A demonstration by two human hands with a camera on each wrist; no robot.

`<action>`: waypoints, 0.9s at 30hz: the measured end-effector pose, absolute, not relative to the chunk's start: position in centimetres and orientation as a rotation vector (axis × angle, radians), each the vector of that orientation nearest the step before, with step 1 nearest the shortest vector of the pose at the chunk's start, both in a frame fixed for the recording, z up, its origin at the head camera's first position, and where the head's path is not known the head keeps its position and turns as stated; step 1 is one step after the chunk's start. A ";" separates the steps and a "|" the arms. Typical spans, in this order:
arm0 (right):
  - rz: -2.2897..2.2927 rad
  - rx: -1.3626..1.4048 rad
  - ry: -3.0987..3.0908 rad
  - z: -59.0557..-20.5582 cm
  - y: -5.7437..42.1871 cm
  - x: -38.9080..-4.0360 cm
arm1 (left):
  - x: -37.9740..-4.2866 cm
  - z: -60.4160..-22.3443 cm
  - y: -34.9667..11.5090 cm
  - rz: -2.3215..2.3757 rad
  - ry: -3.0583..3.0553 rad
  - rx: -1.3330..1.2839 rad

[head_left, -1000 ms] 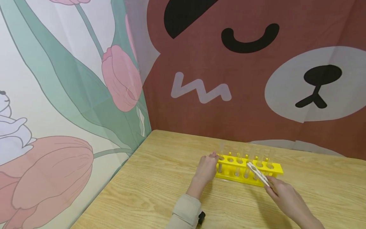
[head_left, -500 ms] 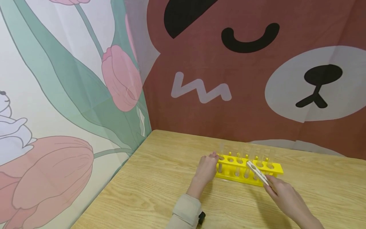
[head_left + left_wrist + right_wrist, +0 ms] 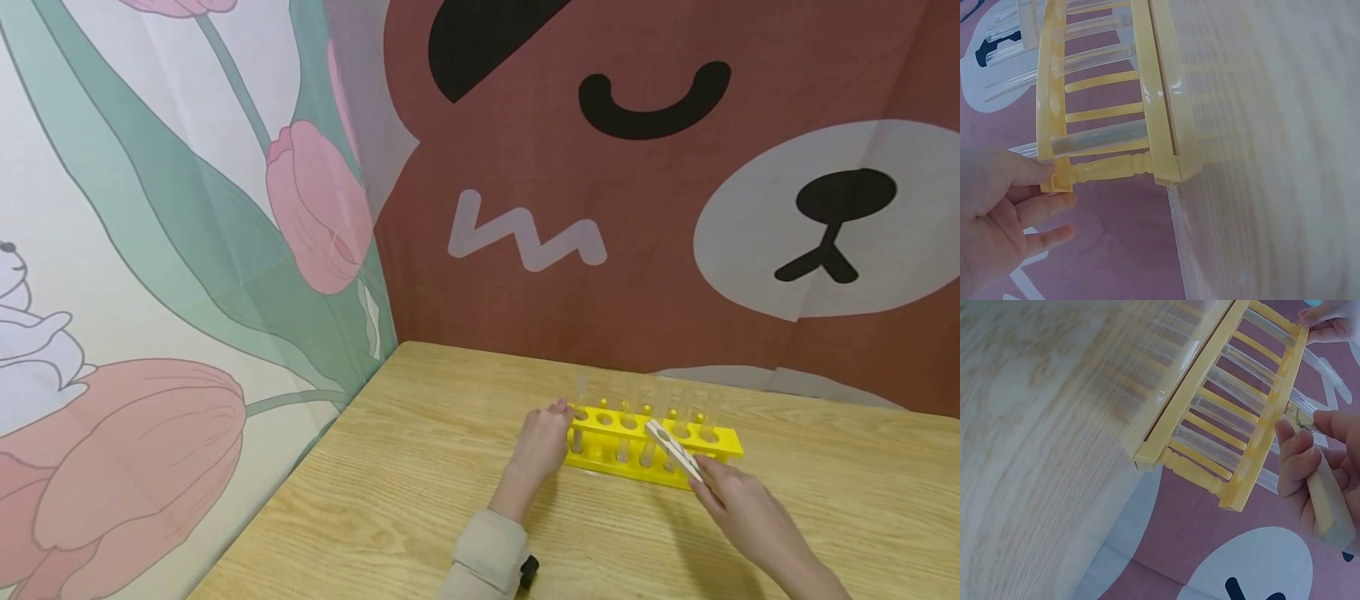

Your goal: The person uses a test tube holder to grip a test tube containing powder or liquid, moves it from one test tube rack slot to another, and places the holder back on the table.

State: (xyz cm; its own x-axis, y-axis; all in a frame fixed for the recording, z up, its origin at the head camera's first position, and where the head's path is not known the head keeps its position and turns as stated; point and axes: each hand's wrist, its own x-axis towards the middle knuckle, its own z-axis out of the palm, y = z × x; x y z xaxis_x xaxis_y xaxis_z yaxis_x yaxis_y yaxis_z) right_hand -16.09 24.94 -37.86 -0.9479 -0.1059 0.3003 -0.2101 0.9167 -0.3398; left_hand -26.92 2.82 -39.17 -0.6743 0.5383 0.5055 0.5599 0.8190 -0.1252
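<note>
A yellow test tube rack stands upright on the table, with several clear test tubes in its holes. At the rack's left end, my left hand pinches the top plate between thumb and fingers; the left wrist view shows this hand close up. My right hand grips a wooden test tube holder, tilted so its tip lies at a middle tube just above the top plate. Whether its jaws are around that tube, I cannot tell. In the right wrist view, fingers curl round the wooden holder.
The wood-grain table extends left and in front of the rack. Behind it hangs a brown bear-print cloth, and a tulip-print cloth hangs at the left. Yellow pegs rise along the rack's back.
The wooden holder's tip has shifted very slightly up and left. My left hand and the rack have stayed in place.
</note>
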 end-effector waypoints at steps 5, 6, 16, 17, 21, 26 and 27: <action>0.533 0.236 -2.810 -37.7 24.8 -16.2 | -26.9 -39.2 2.8 -0.072 -2.474 -0.803; 0.536 0.237 -2.812 -37.7 24.8 -16.2 | -26.9 -39.2 2.8 -0.075 -2.473 -0.803; 0.542 0.251 -2.807 -37.6 24.5 -16.3 | -26.9 -39.2 2.7 -0.084 -2.478 -0.803; 0.541 0.252 -2.809 -37.5 24.5 -16.3 | -26.9 -39.2 2.7 -0.087 -2.480 -0.802; 0.536 0.250 -2.820 -37.4 24.4 -16.4 | -26.9 -39.2 2.8 -0.098 -2.484 -0.802; 0.531 0.243 -2.838 -37.4 24.3 -16.6 | -26.8 -39.2 2.8 -0.100 -2.511 -0.798; 0.532 0.243 -2.841 -37.4 24.3 -16.6 | -26.8 -39.2 2.8 -0.097 -2.515 -0.797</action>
